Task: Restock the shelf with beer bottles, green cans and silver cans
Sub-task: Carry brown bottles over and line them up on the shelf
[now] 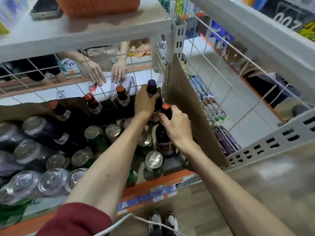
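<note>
— Where are the bottles held?

— A dark glass beer bottle with a purple cap is clasped round its shoulder by the left hand, at the back right of the metal shelf with an orange front edge. A dark glass beer bottle with an orange cap is pinched at the neck by the right hand, just in front of the first. Each grip is curled on glass and neither is spread. Whether either base is resting on the shelf cannot be told.

— What could be upset from here?

— The two bottles are nearly touching, so they could be knocked together if both are lowered at once. The brown cardboard divider is propped just beside the right hand and could be pushed over by the wrist. The green cans with silver lids are packed under the forearms. One could be tipped if a bottle is set on a rim instead of bare shelf.

— And the neck hold?

— Only the neck is gripped there, so a slip is judged likelier on that side.
</note>
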A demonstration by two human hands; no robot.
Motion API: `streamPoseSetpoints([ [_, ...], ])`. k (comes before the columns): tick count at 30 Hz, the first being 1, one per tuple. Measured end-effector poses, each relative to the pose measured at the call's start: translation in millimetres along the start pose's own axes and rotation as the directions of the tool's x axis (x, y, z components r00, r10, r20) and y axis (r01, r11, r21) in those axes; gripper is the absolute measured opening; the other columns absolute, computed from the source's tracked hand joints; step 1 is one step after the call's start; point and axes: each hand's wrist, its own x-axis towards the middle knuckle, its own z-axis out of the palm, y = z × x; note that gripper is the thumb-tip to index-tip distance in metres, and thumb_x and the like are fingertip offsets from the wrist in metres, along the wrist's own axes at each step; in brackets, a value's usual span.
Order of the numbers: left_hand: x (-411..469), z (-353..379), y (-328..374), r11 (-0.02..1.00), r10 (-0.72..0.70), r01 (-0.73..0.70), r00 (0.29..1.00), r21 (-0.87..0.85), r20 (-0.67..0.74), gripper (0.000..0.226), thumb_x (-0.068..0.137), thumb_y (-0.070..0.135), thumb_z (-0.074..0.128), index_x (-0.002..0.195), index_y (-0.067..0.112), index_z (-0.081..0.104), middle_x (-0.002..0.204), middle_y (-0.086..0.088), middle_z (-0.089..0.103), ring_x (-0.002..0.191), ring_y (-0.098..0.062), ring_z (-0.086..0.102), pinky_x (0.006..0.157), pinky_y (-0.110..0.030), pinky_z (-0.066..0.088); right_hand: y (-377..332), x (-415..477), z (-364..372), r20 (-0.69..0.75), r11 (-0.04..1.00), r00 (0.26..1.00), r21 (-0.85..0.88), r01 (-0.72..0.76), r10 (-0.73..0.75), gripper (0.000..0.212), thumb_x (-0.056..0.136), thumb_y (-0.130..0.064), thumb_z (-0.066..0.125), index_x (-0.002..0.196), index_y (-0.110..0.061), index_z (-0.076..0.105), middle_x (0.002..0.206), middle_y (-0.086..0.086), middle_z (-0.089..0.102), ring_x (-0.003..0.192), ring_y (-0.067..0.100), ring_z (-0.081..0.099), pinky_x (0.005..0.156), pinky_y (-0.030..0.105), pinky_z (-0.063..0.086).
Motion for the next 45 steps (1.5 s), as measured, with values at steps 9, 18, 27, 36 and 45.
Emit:
streamPoseSetpoints([
  [9, -18, -20, 18, 0.996, 0.035, -0.041, 0.997, -0.081, -0.071, 0.019, 0.087, 0.026, 0.069, 0.099, 0.013, 0.063, 0.091, 0.001, 0.067, 0.087, -0.02, 0.062, 0.076, -0.033, 0.045, -11, -6, -12, -0.016, 0.997, 0.998, -0.057, 0.057, -0.058, 0.032, 0.095, -0.041, 0.055, 0.102, -0.01, 0.059, 0.095, 0.015, 0.071, 0.091, 0.039, 0.065, 0.072, 0.041, 0.051],
  [18, -33, -111, 106, 0.971, 0.106, -0.158, 0.958, -0.181, -0.265, 0.027, 0.077, 0.03, 0.076, 0.098, 0.015, 0.071, 0.096, 0.001, 0.073, 0.094, -0.017, 0.068, 0.087, -0.032, 0.053, -81, -3, -74, -0.175, 0.972, 0.957, -0.079, 0.221, -0.232, 0.036, 0.093, -0.044, 0.056, 0.102, -0.01, 0.063, 0.092, 0.013, 0.069, 0.088, 0.035, 0.065, 0.071, 0.037, 0.05],
  [27, -109, -252, 108, 0.97, 0.029, -0.154, 0.838, -0.186, -0.545, 0.022, 0.07, 0.035, 0.077, 0.087, 0.022, 0.073, 0.09, 0.003, 0.077, 0.087, -0.014, 0.071, 0.084, -0.035, 0.057, -188, -52, -88, -0.18, 0.881, 0.863, -0.089, 0.464, -0.472, 0.037, 0.095, -0.038, 0.057, 0.113, -0.006, 0.064, 0.108, 0.019, 0.068, 0.102, 0.037, 0.062, 0.076, 0.035, 0.043],
  [36, -250, -431, 21, 0.992, -0.08, 0.124, 0.601, -0.005, -0.795, 0.036, 0.068, 0.043, 0.073, 0.094, 0.018, 0.075, 0.088, 0.005, 0.075, 0.086, -0.015, 0.069, 0.078, -0.034, 0.056, -312, -159, 12, 0.05, 0.712, 0.716, 0.181, 0.679, -0.696, 0.029, 0.089, -0.037, 0.057, 0.092, -0.009, 0.064, 0.088, 0.012, 0.065, 0.081, 0.03, 0.061, 0.069, 0.035, 0.045],
  [45, -459, -576, -109, 0.912, -0.212, 0.409, 0.407, -0.031, -0.888, 0.006, 0.071, 0.028, 0.071, 0.075, 0.024, 0.068, 0.076, 0.004, 0.07, 0.079, -0.016, 0.066, 0.066, -0.024, 0.049, -408, -358, 165, 0.305, 0.619, 0.539, 0.343, 0.707, -0.785, 0.03, 0.091, -0.037, 0.056, 0.091, -0.009, 0.065, 0.093, 0.017, 0.066, 0.092, 0.038, 0.062, 0.066, 0.032, 0.036],
])
